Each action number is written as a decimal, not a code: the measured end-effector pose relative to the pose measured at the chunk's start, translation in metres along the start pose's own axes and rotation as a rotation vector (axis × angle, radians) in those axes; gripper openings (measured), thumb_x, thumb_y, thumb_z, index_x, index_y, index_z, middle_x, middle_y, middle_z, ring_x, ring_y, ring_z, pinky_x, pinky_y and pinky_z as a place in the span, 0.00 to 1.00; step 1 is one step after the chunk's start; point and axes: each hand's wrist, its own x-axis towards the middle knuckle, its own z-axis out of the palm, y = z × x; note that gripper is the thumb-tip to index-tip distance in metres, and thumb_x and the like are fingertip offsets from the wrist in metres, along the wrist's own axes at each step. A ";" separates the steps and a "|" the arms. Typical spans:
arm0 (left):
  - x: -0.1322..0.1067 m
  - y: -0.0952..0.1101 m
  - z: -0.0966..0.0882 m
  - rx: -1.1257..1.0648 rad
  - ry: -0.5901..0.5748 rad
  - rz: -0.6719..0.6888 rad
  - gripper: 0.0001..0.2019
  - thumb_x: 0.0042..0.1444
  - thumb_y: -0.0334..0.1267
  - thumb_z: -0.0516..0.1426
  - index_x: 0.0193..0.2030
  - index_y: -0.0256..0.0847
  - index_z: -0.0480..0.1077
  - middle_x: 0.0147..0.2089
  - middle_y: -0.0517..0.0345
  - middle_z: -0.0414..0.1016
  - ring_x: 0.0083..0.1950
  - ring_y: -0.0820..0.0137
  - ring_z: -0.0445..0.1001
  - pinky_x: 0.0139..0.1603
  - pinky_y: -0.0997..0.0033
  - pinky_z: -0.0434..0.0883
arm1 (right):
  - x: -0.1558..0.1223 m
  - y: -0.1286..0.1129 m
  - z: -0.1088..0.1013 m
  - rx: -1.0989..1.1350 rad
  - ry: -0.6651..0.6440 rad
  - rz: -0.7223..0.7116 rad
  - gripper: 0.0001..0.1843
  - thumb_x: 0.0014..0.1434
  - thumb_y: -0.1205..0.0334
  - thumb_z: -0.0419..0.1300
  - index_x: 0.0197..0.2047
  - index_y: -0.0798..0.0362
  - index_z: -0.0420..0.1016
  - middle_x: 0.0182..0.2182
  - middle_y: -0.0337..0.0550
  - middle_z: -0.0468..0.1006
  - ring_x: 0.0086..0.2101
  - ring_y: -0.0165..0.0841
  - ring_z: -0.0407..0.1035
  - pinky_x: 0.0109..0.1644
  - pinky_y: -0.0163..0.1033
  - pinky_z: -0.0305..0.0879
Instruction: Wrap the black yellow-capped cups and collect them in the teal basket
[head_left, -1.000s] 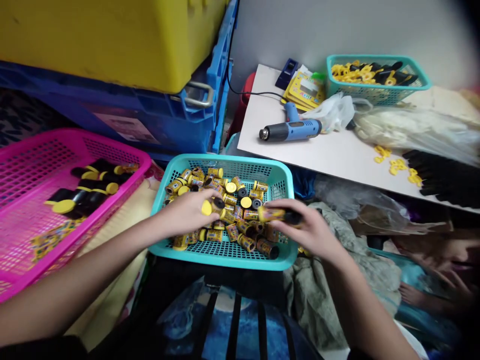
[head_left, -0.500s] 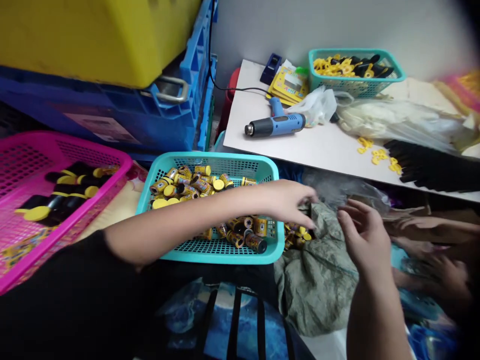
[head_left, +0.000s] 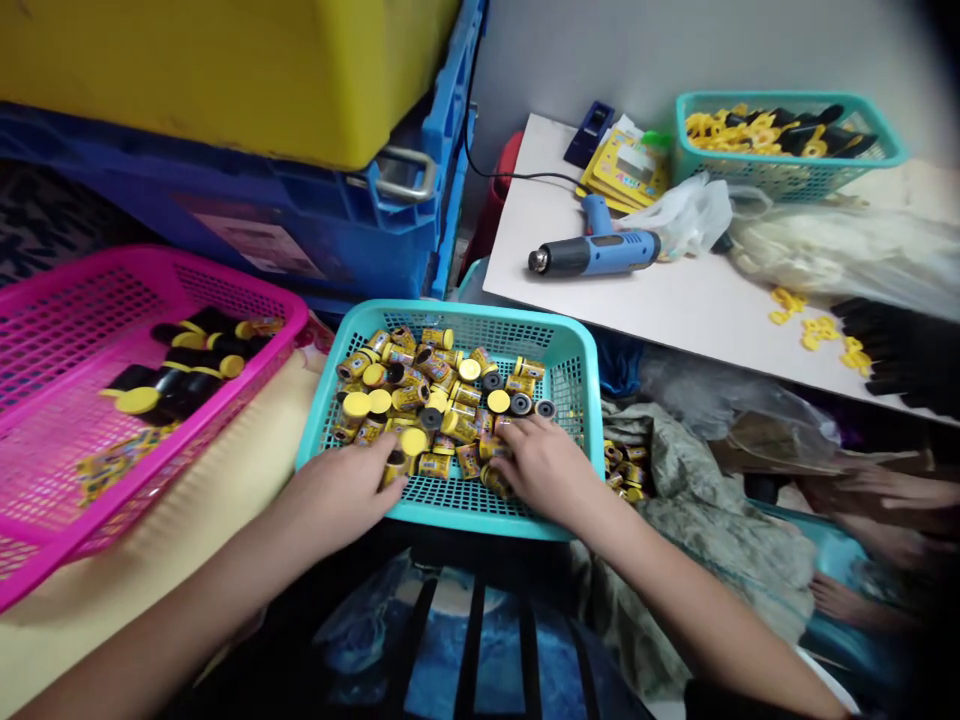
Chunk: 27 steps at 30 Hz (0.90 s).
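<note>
Yellow cylinders crowd a turquoise basket | left hand: narrow grip at one cylinder, hold unclear | right hand: curled over others, grip unclear

From here I see a white table against the wall, with 1 blue-and-black heat gun lying on its side. Behind that are yellow packs and 1 dark blue object. Over on the left, 1 big yellow bin sits atop a blue crate.
</note>
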 end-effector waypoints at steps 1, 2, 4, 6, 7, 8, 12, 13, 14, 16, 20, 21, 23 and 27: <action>0.003 -0.002 -0.002 -0.132 -0.009 0.064 0.19 0.60 0.44 0.48 0.54 0.38 0.65 0.41 0.47 0.79 0.42 0.57 0.78 0.42 0.62 0.71 | -0.005 0.006 -0.002 0.079 0.040 -0.016 0.22 0.64 0.56 0.52 0.58 0.56 0.69 0.49 0.50 0.68 0.51 0.35 0.61 0.58 0.43 0.61; 0.006 -0.005 -0.004 -0.266 -0.017 0.127 0.18 0.59 0.45 0.50 0.53 0.40 0.65 0.42 0.50 0.78 0.42 0.60 0.77 0.42 0.64 0.71 | -0.010 0.012 -0.005 0.161 0.083 -0.036 0.23 0.66 0.55 0.50 0.61 0.54 0.67 0.49 0.49 0.68 0.50 0.31 0.63 0.57 0.39 0.63; 0.012 -0.011 -0.007 -0.492 -0.034 0.217 0.18 0.56 0.45 0.53 0.51 0.42 0.66 0.43 0.55 0.78 0.40 0.65 0.76 0.40 0.68 0.71 | -0.021 0.021 -0.009 0.309 0.171 -0.093 0.23 0.68 0.55 0.47 0.63 0.49 0.65 0.50 0.46 0.68 0.48 0.25 0.65 0.55 0.33 0.65; 0.016 -0.013 -0.007 -0.643 -0.057 0.240 0.19 0.54 0.46 0.55 0.51 0.42 0.68 0.42 0.56 0.77 0.38 0.66 0.76 0.38 0.69 0.71 | -0.030 0.027 -0.012 0.430 0.278 -0.137 0.21 0.67 0.53 0.49 0.60 0.48 0.68 0.49 0.44 0.69 0.48 0.22 0.66 0.54 0.30 0.65; 0.018 -0.012 -0.007 -0.702 -0.068 0.231 0.20 0.54 0.47 0.56 0.52 0.42 0.68 0.42 0.56 0.78 0.38 0.66 0.76 0.37 0.69 0.71 | -0.034 0.029 -0.013 0.484 0.333 -0.140 0.20 0.66 0.52 0.51 0.58 0.50 0.70 0.48 0.43 0.70 0.47 0.22 0.67 0.54 0.29 0.66; 0.019 -0.011 -0.008 -0.754 -0.078 0.218 0.21 0.53 0.47 0.57 0.52 0.41 0.69 0.42 0.55 0.78 0.39 0.66 0.76 0.37 0.69 0.72 | -0.037 0.030 -0.014 0.536 0.386 -0.125 0.20 0.64 0.51 0.54 0.55 0.52 0.71 0.47 0.43 0.71 0.47 0.22 0.68 0.53 0.28 0.66; 0.017 -0.005 -0.011 -0.896 -0.126 0.218 0.22 0.48 0.47 0.61 0.49 0.40 0.72 0.45 0.52 0.78 0.44 0.63 0.76 0.42 0.66 0.73 | -0.043 0.029 -0.013 0.673 0.449 -0.023 0.23 0.59 0.48 0.60 0.46 0.60 0.71 0.43 0.46 0.72 0.42 0.22 0.70 0.45 0.25 0.68; 0.016 -0.005 -0.013 -0.913 -0.125 0.228 0.21 0.49 0.47 0.60 0.48 0.40 0.72 0.46 0.52 0.78 0.45 0.63 0.76 0.42 0.65 0.74 | -0.043 0.028 -0.013 0.680 0.444 -0.035 0.22 0.59 0.48 0.60 0.45 0.61 0.70 0.44 0.46 0.72 0.43 0.22 0.70 0.46 0.25 0.68; 0.016 -0.008 -0.016 -0.916 -0.106 0.238 0.19 0.50 0.47 0.59 0.47 0.40 0.72 0.48 0.51 0.78 0.46 0.63 0.76 0.43 0.65 0.74 | -0.042 0.026 -0.014 0.675 0.442 -0.071 0.21 0.60 0.49 0.59 0.45 0.61 0.70 0.44 0.47 0.72 0.45 0.22 0.69 0.48 0.26 0.67; 0.016 -0.015 -0.021 -0.867 -0.007 0.250 0.14 0.56 0.47 0.52 0.41 0.41 0.72 0.47 0.52 0.77 0.46 0.64 0.75 0.44 0.65 0.73 | -0.036 0.018 -0.014 0.641 0.416 -0.163 0.17 0.64 0.53 0.54 0.46 0.59 0.70 0.46 0.46 0.71 0.48 0.22 0.66 0.53 0.27 0.65; 0.017 -0.023 -0.025 -0.489 0.152 0.199 0.16 0.61 0.44 0.43 0.31 0.42 0.67 0.33 0.57 0.76 0.38 0.66 0.75 0.42 0.67 0.70 | -0.014 -0.008 -0.012 0.401 0.192 -0.154 0.20 0.67 0.55 0.45 0.38 0.59 0.73 0.36 0.46 0.70 0.40 0.25 0.65 0.47 0.30 0.63; 0.017 -0.019 -0.023 -0.351 0.134 0.172 0.16 0.61 0.46 0.44 0.32 0.43 0.68 0.32 0.58 0.76 0.36 0.65 0.75 0.40 0.68 0.70 | -0.007 -0.017 -0.009 0.297 0.108 -0.121 0.21 0.66 0.52 0.47 0.38 0.59 0.73 0.35 0.46 0.70 0.39 0.27 0.65 0.47 0.33 0.63; 0.017 -0.006 -0.013 -0.083 0.083 0.112 0.17 0.60 0.51 0.48 0.37 0.43 0.71 0.33 0.54 0.78 0.37 0.61 0.77 0.38 0.66 0.70 | 0.005 -0.032 -0.003 0.084 -0.044 -0.075 0.20 0.62 0.49 0.55 0.44 0.57 0.74 0.37 0.49 0.71 0.41 0.34 0.66 0.49 0.39 0.63; 0.020 0.021 0.009 0.161 0.066 0.028 0.17 0.57 0.47 0.54 0.42 0.35 0.74 0.42 0.39 0.79 0.44 0.50 0.78 0.40 0.59 0.72 | 0.015 -0.040 0.004 -0.058 -0.179 -0.127 0.18 0.60 0.57 0.57 0.51 0.55 0.73 0.41 0.51 0.70 0.44 0.40 0.68 0.49 0.43 0.64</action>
